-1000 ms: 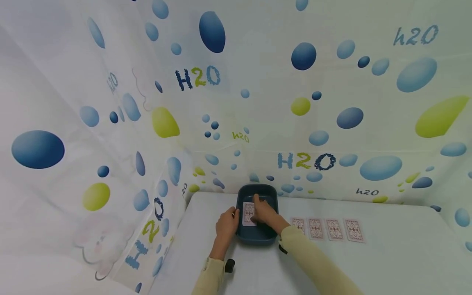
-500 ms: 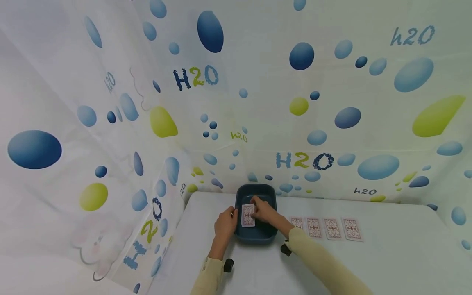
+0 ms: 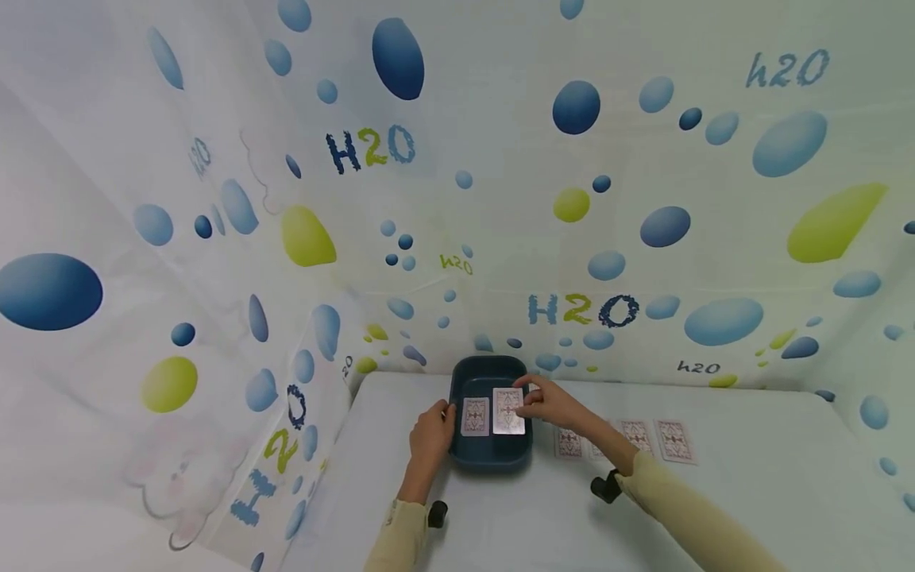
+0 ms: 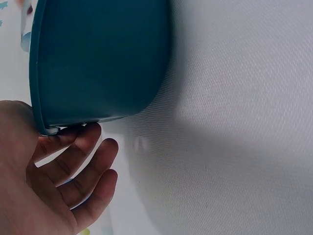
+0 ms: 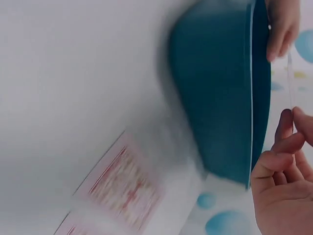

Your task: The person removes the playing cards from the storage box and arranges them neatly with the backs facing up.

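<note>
Head view: left hand [image 3: 430,429] grips tub [image 3: 492,457], right hand [image 3: 549,403] pinches raised card [image 3: 507,415]; inner card [image 3: 475,417] placed, four cards [image 3: 675,441] remain at three o'clock.

A pale yellow left sleeve [image 3: 398,536] shows at lower centre, a matching right sleeve [image 3: 689,512] at lower right, each with a black wrist camera [image 3: 606,487].

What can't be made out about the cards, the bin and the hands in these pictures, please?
Bin, left wrist view: inside hidden by its wall, top cut off by the frame.
Held card, head view: face hidden by its back.
Flat card in the bin, head view: it hides whatever may lie beneath.
Second table card from the left, head view: mostly covered by the right forearm.
Left hand, left wrist view: cut off by the left edge.
</note>
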A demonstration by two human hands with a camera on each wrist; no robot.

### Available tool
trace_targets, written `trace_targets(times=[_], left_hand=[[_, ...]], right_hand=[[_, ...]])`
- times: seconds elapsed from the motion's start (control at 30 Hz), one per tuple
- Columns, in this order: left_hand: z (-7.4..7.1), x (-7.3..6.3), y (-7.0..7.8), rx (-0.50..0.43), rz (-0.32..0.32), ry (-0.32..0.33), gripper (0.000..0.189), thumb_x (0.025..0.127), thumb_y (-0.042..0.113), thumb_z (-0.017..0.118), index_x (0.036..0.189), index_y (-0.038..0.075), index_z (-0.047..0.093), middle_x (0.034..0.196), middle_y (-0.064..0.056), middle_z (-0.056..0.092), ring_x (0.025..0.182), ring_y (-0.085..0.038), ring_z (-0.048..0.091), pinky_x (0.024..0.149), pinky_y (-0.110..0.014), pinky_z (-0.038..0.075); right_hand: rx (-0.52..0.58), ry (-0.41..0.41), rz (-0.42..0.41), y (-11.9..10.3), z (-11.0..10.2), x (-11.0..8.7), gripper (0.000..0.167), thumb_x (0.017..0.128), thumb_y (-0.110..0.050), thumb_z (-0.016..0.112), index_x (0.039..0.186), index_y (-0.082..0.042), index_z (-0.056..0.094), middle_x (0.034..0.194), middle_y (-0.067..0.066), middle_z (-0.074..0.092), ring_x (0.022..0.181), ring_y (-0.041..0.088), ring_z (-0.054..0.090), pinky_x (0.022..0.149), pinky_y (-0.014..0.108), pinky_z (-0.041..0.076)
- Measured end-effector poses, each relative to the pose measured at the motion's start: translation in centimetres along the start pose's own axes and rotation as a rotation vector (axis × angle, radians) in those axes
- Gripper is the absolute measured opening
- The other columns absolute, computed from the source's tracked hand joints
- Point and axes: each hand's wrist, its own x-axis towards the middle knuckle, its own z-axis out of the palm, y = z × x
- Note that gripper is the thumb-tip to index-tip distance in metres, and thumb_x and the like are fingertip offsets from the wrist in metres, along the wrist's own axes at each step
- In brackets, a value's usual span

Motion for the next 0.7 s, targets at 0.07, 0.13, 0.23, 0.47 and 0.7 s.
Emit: trace_targets(times=[0.07, 0.13, 0.23, 0.47, 0.7], left_hand=[[-0.1, 0.0, 0.0, -0.002, 0.004, -0.001, 0.025, 0.104, 0.03, 0.055, 0.088, 0.011, 0.062, 0.071, -0.004, 0.061, 0.058, -0.017, 0.05, 0.052, -0.032, 0.035], [-0.1, -0.1, 0.0, 0.0, 0.004, -0.002, 0.026, 0.104, 0.03, 0.054, 0.088, 0.011, 0.062, 0.071, -0.004, 0.06, 0.058, -0.017, 0.05, 0.052, -0.032, 0.035], [-0.2, -0.1, 0.1, 0.001, 0.002, -0.003, 0.025, 0.104, 0.03, 0.055, 0.089, 0.011, 0.062, 0.071, -0.004, 0.06, 0.059, -0.017, 0.05, 0.052, -0.032, 0.035], [-0.2, -0.2, 0.2, -0.002, 0.004, 0.004, 0.025, 0.103, 0.03, 0.055, 0.088, 0.011, 0.062, 0.072, -0.004, 0.061, 0.058, -0.017, 0.05, 0.052, -0.032, 0.035], [-0.2, -0.2, 0.3, -0.001, 0.003, 0.013, 0.026, 0.103, 0.03, 0.055, 0.087, 0.012, 0.062, 0.071, -0.004, 0.061, 0.058, -0.017, 0.05, 0.052, -0.032, 0.035]], right_hand=[[0.026, -0.006, 0.016, 0.5, -1.1, -1.1, 0.052, 0.093, -0.023, 0.073, 0.137, -0.01, 0.05, 0.09, 0.004, 0.069, 0.08, 0.017, 0.06, 0.073, 0.031, 0.05], [0.052, -0.015, 0.011, 1.0, -2.2, -2.2, 0.052, 0.094, -0.023, 0.072, 0.138, -0.01, 0.048, 0.093, 0.006, 0.07, 0.084, 0.023, 0.063, 0.077, 0.035, 0.052], [0.087, -0.035, -0.021, 2.1, -3.8, -3.7, 0.054, 0.095, -0.023, 0.071, 0.14, -0.008, 0.046, 0.095, 0.012, 0.069, 0.088, 0.032, 0.064, 0.079, 0.04, 0.053], [0.117, -0.042, -0.058, 5.0, -7.2, -6.8, 0.057, 0.097, -0.019, 0.067, 0.143, -0.001, 0.039, 0.098, 0.025, 0.066, 0.085, 0.027, 0.063, 0.075, 0.034, 0.052], [0.096, 0.034, 0.01, 7.7, -10.1, -9.9, 0.06, 0.097, -0.019, 0.067, 0.144, 0.001, 0.037, 0.094, 0.016, 0.064, 0.08, 0.019, 0.057, 0.067, 0.031, 0.047]])
